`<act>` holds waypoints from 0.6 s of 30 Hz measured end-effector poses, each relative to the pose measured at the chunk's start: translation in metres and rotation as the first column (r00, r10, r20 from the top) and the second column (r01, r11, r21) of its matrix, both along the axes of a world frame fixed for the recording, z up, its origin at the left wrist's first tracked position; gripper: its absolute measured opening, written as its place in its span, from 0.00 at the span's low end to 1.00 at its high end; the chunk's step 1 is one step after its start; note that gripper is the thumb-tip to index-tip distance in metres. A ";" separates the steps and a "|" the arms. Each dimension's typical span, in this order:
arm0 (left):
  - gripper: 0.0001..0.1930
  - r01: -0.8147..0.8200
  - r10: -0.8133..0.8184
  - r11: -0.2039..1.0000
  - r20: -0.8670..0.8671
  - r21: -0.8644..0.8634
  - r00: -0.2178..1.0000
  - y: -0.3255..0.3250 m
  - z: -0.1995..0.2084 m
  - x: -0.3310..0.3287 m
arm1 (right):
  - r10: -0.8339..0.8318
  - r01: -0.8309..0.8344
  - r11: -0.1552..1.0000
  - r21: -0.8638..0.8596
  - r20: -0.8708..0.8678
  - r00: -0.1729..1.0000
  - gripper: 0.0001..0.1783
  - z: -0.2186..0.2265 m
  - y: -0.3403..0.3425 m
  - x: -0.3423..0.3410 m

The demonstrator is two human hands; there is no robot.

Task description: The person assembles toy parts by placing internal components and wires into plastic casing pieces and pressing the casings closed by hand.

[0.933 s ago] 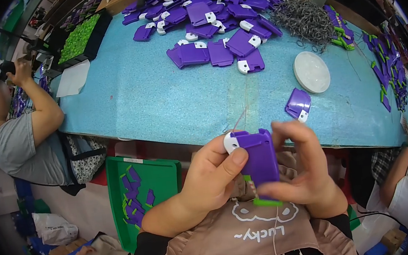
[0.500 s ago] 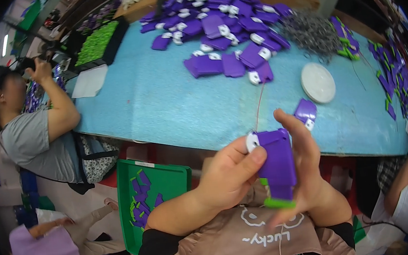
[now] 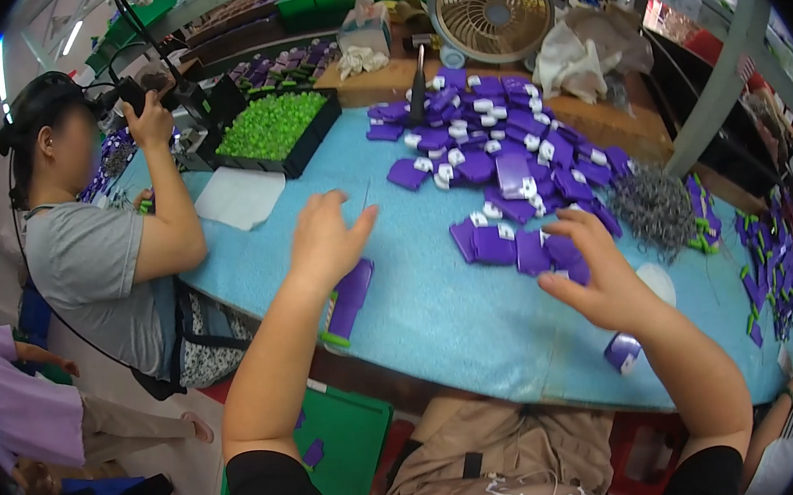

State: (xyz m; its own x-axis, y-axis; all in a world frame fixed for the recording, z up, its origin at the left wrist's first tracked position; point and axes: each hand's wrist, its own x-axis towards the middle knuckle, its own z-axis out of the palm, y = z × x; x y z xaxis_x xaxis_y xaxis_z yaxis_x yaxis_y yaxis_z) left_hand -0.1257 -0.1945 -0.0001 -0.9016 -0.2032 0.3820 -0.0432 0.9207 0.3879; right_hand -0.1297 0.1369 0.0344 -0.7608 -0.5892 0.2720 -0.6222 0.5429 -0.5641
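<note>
My left hand (image 3: pixel 323 241) is over the blue table, its thumb and fingers apart, with nothing seen in it. Beside that forearm lies a flat purple plastic piece with a green end (image 3: pixel 354 300), partly hidden by the arm. My right hand (image 3: pixel 603 279) reaches out with spread fingers, holding nothing visible, at the near edge of a heap of purple plastic pieces with white tabs (image 3: pixel 515 177). The nearest purple pieces (image 3: pixel 493 245) lie just beyond its fingers. A single purple piece (image 3: pixel 622 351) sits near that forearm.
A tangle of grey metal rings (image 3: pixel 654 211) and a white round lid (image 3: pixel 657 285) lie to the right. Green parts fill a black tray (image 3: pixel 275 125) at far left. A fan (image 3: pixel 492 7) stands behind. A co-worker (image 3: pixel 87 241) sits left; a green crate (image 3: pixel 354 445) is below the table.
The purple piece with the green end has left my hands and lies on the table at left. Both hands have separated and moved forward over the table. The view has shifted.
</note>
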 end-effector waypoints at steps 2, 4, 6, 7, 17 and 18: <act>0.29 0.089 -0.089 0.970 -0.007 0.227 0.996 0.020 0.003 -0.046 | -0.070 0.075 0.996 0.053 -0.091 0.993 0.30 -0.006 -0.018 -0.054; 0.33 0.057 -0.104 0.909 0.093 0.412 0.990 0.043 0.008 -0.090 | -0.209 0.229 0.964 0.133 -0.149 0.967 0.32 -0.010 -0.041 -0.105; 0.36 0.028 -0.093 0.878 0.114 0.478 0.989 0.053 0.006 -0.124 | -0.281 0.325 0.927 0.188 -0.228 0.932 0.33 -0.013 -0.064 -0.144; 0.37 0.006 -0.076 0.859 0.116 0.512 0.990 0.050 -0.001 -0.136 | -0.287 0.334 0.922 0.194 -0.232 0.929 0.33 -0.013 -0.078 -0.159; 0.21 -0.102 0.354 0.599 -0.149 0.794 0.923 -0.016 -0.024 -0.179 | -0.181 0.276 0.856 0.437 -0.247 0.952 0.35 -0.001 -0.127 -0.234; 0.20 -0.170 0.312 0.664 -0.063 0.728 0.948 -0.006 -0.030 -0.179 | -0.149 0.251 0.844 0.475 -0.241 0.959 0.36 -0.002 -0.125 -0.230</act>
State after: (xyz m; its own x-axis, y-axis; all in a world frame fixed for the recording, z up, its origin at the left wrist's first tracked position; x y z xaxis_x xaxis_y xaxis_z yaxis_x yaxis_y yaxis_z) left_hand -0.3050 -0.2006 -0.0301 -0.7176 -0.6754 0.1696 -0.0933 0.3346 0.9377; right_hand -0.3600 0.0122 0.0322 -0.8413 -0.5237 0.1342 -0.5352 0.8419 -0.0695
